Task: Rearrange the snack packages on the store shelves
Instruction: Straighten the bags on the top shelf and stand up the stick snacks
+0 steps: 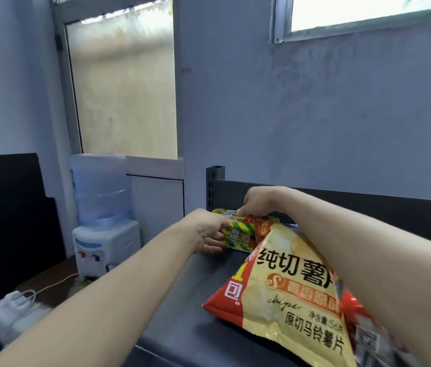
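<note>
Green packet (236, 235) | lengthwise toward shelf back (368, 207) | left hand (206, 231) grips it | right hand (258, 202) pinches rear packet (222, 213)

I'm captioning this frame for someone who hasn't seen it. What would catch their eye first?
First, the big yellow-and-red chip bag lying on the dark shelf, front right, partly under the right forearm. Behind it, the left hand grips a green-striped packet, and the right hand reaches down just beyond it. A water dispenser stands left of the shelf.
</note>
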The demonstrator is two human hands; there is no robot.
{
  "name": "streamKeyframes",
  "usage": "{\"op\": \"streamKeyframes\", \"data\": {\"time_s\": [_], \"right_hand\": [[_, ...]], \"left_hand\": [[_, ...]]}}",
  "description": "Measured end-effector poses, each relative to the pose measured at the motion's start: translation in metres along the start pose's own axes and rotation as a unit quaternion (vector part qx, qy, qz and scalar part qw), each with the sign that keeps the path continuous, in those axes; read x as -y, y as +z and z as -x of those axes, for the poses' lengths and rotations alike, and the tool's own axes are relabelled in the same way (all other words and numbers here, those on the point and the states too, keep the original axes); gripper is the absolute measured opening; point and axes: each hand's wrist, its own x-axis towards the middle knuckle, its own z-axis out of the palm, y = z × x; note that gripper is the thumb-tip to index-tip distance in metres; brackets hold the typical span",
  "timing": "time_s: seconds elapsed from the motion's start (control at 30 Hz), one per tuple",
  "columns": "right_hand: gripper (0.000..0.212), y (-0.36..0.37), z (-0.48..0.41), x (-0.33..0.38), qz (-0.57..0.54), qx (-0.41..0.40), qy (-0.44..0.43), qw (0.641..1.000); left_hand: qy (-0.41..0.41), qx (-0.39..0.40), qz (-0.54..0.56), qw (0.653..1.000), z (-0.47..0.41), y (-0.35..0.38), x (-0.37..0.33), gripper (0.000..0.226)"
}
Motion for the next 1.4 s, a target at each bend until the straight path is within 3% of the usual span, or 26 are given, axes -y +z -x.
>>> {"op": "streamKeyframes", "data": {"time_s": [0.2, 0.43, 0.6, 0.7, 0.83, 0.97, 1.13, 1.4], "right_hand": [[0.039, 0.000, -0.010, -0.001, -0.027, 0.042, 0.024, 0.998], [0.021, 0.005, -0.012, 0.003, -0.143, 0.049, 0.028, 0.988], [0.021, -0.008, 0.000, 0.011, -0.253, -0.126, -0.019, 0.959], [0.022, -0.019, 0.014, 0.011, -0.310, -0.243, -0.053, 0.918], [0.022, -0.035, 0.050, -0.006, -0.390, -0.341, -0.062, 0.853], [0.020, -0.046, 0.098, -0.053, -0.428, -0.407, -0.028, 0.807], [0.018, -0.059, 0.180, -0.129, -0.416, -0.469, 0.019, 0.779], [0.019, -0.074, 0.364, -0.270, -0.362, -0.565, 0.104, 0.734]], "left_hand": [[-0.042, 0.008, 0.089, 0.995, -0.029, 0.010, 0.008, 0.018], [0.013, -0.022, 0.149, 0.989, -0.029, 0.010, 0.011, 0.018], [0.126, -0.125, 0.184, 0.967, -0.017, -0.004, -0.006, 0.025], [0.199, -0.179, 0.191, 0.944, -0.002, -0.008, -0.025, 0.025], [0.266, -0.207, 0.207, 0.918, 0.028, 0.013, -0.058, 0.020], [0.319, -0.134, 0.229, 0.910, 0.055, 0.066, -0.087, 0.013], [0.359, -0.041, 0.224, 0.905, 0.102, 0.155, -0.112, 0.017], [0.381, 0.133, 0.273, 0.874, 0.248, 0.332, -0.138, 0.022]]}}
